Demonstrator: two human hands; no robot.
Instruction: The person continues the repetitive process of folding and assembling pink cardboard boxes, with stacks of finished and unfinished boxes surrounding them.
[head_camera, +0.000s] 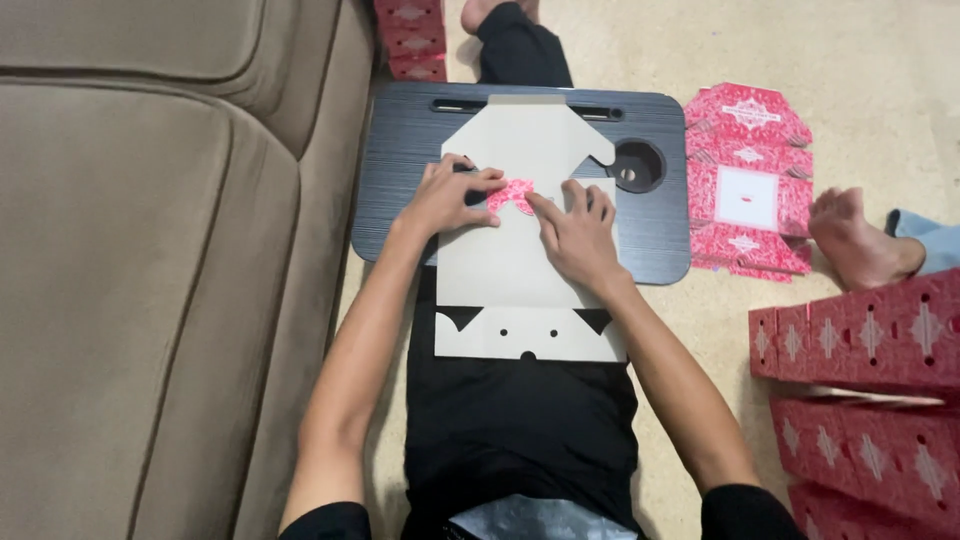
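A flat, die-cut cardboard box blank (520, 275) lies plain grey side up on a dark lap tray (400, 200) across my legs. A small flap folded over at its middle shows the red patterned side (512, 193). My left hand (450, 195) presses on the blank's left edge, fingertips touching the red flap. My right hand (580, 235) rests on the blank just right of the flap, index finger on the fold. Both hands hold the sheet down with fingers spread.
A beige sofa (150, 250) fills the left side. Another flat red blank (748, 180) lies on the floor to the right, beside another person's bare foot (860, 240). Folded red boxes (870, 400) stack at lower right; more red boxes (412, 40) sit at top.
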